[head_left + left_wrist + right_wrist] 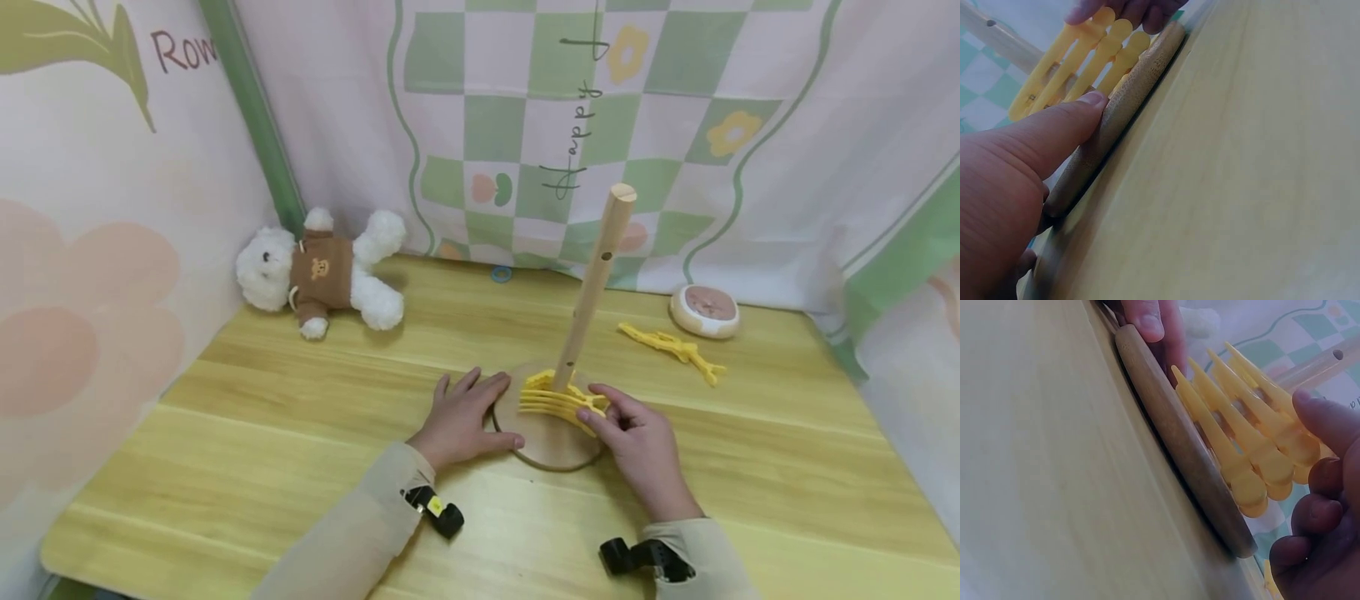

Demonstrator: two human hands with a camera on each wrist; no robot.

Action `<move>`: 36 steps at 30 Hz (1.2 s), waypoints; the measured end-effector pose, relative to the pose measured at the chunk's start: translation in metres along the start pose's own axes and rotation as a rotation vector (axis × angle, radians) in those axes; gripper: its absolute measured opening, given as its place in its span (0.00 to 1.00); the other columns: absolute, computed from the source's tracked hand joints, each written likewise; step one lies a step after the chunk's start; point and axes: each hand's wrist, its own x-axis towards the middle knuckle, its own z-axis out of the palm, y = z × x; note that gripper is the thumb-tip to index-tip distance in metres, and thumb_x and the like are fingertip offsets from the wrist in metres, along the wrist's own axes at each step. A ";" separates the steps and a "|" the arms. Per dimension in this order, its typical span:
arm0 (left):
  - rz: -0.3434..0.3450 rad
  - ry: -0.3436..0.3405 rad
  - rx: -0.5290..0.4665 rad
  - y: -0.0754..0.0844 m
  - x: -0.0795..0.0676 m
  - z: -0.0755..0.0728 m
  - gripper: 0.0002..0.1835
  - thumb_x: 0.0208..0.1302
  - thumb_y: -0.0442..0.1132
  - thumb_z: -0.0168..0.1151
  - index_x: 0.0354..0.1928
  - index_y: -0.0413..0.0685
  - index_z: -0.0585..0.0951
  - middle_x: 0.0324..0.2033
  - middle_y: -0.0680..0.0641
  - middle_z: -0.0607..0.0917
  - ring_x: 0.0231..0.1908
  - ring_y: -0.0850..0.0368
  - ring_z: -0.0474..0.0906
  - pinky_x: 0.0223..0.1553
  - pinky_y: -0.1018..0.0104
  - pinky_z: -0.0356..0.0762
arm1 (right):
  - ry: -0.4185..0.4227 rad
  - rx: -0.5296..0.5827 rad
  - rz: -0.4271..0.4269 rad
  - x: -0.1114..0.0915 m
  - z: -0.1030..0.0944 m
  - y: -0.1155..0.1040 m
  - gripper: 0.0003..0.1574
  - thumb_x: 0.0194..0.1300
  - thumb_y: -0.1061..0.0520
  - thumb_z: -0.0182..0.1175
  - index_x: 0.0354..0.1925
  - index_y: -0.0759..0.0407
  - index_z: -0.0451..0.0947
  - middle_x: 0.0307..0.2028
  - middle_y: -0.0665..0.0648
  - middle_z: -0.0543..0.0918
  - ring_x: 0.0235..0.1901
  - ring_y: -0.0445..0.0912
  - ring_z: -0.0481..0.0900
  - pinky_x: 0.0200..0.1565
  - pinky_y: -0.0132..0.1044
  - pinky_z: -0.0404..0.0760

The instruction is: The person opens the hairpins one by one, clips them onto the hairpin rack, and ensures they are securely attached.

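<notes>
The yellow pieces (553,406) look like moulded plastic, smooth and slightly translucent, with a soft gloss; the loose yellow piece (681,347) appears to be of the same plastic. The round base (542,440) is wood, its edge matt and finely grained, and the post (595,279) is pale wood, smooth and matt. The bench (247,450) has a wood-grain surface, smooth with a faint sheen. Cloth makes up the creased, matt curtain (495,125) and the beige sleeves (360,508). The toy (381,307) is fluffy plush in a matt cloth top (339,287); the pale rounded device (708,310) looks like smooth plastic
</notes>
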 end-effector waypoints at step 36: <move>0.003 0.000 -0.011 -0.003 0.001 0.001 0.51 0.57 0.69 0.66 0.77 0.55 0.62 0.75 0.53 0.63 0.77 0.45 0.49 0.72 0.35 0.33 | -0.021 0.116 0.074 -0.006 -0.002 0.009 0.24 0.61 0.58 0.73 0.55 0.61 0.82 0.25 0.53 0.76 0.22 0.38 0.70 0.23 0.29 0.71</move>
